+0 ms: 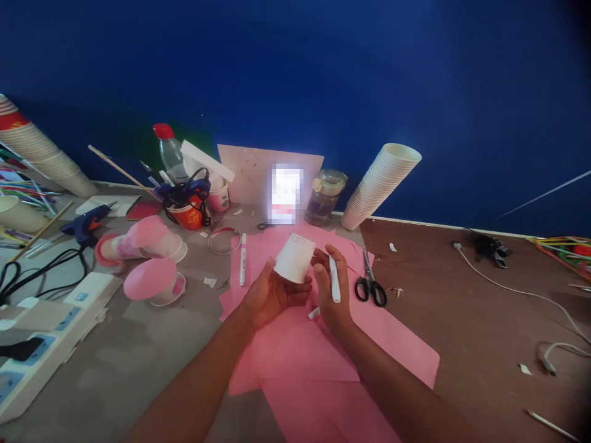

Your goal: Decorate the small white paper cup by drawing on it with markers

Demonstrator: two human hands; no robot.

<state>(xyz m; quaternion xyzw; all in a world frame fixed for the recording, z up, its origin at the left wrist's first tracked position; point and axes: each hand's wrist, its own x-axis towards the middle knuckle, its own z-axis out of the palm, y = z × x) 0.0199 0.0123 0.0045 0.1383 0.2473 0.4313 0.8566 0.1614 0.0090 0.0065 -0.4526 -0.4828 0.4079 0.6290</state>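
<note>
Pink sheets (300,360) lie beneath the white paper cup (294,258). L hand (270,296) cradles the tilted cup, thumb & fingers loosely curled; R hand (324,294) is just R of cup. Scissors (368,280) lie farther R. White pen-like stick (335,280): pinched btwn R thumb & fingers. Risk: cup could slip b/c L grip looks light, or dent if stick pokes it.

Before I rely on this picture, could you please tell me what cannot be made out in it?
In the head view:
Bright upright rectangle: pixelation covers what it shows.
White tapered paper cup: its own wall hides the inside; faint marks near its upper end are too small to read.
Small white cylinder on the pink paper: partly behind the bare right hand.
White power strip with blue sockets: cut off by the left edge.
</note>
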